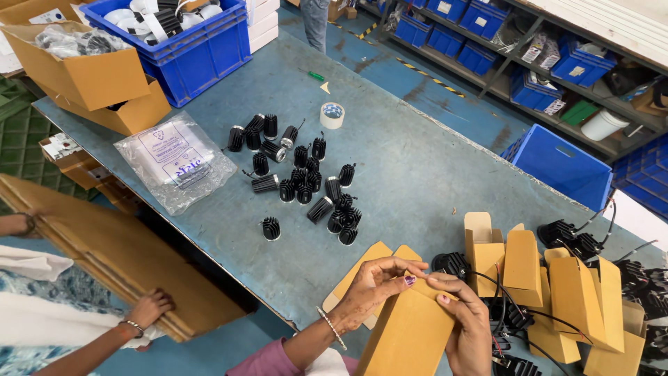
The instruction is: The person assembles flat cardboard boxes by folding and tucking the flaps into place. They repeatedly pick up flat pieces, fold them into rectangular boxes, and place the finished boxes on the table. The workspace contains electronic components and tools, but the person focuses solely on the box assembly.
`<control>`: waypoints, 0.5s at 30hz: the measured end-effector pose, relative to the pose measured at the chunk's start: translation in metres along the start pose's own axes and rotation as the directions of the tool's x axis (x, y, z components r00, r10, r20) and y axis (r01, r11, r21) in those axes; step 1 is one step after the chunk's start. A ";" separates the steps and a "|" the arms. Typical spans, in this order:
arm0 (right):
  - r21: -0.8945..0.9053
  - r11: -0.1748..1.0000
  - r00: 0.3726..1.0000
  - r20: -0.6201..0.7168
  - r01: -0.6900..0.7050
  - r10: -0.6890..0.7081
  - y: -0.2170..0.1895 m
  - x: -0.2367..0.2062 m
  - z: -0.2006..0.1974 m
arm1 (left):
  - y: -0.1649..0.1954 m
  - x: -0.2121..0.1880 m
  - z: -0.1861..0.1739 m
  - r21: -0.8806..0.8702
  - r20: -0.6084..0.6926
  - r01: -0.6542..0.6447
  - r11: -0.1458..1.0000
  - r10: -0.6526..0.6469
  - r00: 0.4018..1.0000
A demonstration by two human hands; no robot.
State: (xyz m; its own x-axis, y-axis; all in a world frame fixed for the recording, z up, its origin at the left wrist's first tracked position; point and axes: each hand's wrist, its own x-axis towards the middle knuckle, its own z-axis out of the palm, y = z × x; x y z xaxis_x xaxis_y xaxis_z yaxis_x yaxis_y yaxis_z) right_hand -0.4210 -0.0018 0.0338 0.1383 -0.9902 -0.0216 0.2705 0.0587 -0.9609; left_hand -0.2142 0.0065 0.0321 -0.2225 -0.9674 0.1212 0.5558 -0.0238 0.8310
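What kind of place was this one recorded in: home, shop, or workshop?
Most likely a factory packing or assembly area. Black finned metal parts lie piled on a worn blue worktable, both hands, left hand and right hand, work a small brown carton, and shelves hold blue storage bins.

The room is bright and evenly lit from overhead; daylight-white, no harsh glare; the worn blue-grey metal table shows only a mild sheen. Shadows are soft and short, pooling close under the black finned cylindrical heat sinks; the crumpled clear plastic bag catches faint highlights. Focus is sharp at centre; the wide lens bends the shelves and blue plastic crates at the edges; corners soften slightly.
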 end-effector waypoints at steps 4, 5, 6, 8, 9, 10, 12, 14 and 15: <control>0.049 0.999 0.999 0.042 0.010 -0.012 0.005 -0.001 -0.001 | -0.001 -0.003 -0.004 -0.020 -0.007 0.019 1.000 -0.019 1.000; 0.045 0.999 0.999 0.032 0.001 -0.002 0.007 -0.001 -0.001 | -0.003 -0.003 -0.005 -0.020 -0.012 0.026 0.999 -0.026 1.000; 0.043 0.999 1.000 0.022 -0.009 0.008 0.009 -0.002 -0.002 | -0.005 -0.004 -0.006 -0.006 -0.009 -0.009 1.000 0.008 1.000; 0.044 0.999 0.999 0.022 -0.027 0.026 0.012 -0.005 -0.002 | -0.011 -0.007 -0.007 0.019 0.000 -0.077 0.997 0.077 0.997; 0.049 0.998 0.999 0.032 -0.035 0.033 0.014 -0.007 -0.002 | -0.013 -0.009 -0.007 0.009 0.003 -0.084 0.996 0.084 0.996; 0.053 0.998 0.998 0.042 -0.041 0.039 0.016 -0.008 -0.003 | -0.016 -0.010 -0.008 -0.002 0.007 -0.092 0.996 0.092 0.996; 0.067 0.997 0.997 0.063 -0.044 0.039 0.020 -0.009 -0.004 | -0.020 -0.013 -0.010 -0.013 0.009 -0.096 0.995 0.096 0.995; 0.066 0.997 0.997 0.061 -0.044 0.040 0.024 -0.011 -0.004 | -0.022 -0.018 -0.011 -0.013 0.004 -0.092 0.996 0.092 0.996; 0.058 0.997 0.998 0.048 -0.043 0.040 0.027 -0.012 -0.004 | -0.022 -0.020 -0.011 0.042 0.011 -0.124 0.991 0.123 0.992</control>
State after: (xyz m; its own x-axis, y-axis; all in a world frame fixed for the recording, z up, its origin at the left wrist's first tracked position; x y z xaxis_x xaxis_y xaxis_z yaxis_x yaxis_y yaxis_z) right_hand -0.4197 0.0112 0.0071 0.1941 -0.9799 -0.0467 0.3189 0.1080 -0.9416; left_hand -0.2135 0.0234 0.0058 -0.1610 -0.9601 0.2285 0.5449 0.1066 0.8317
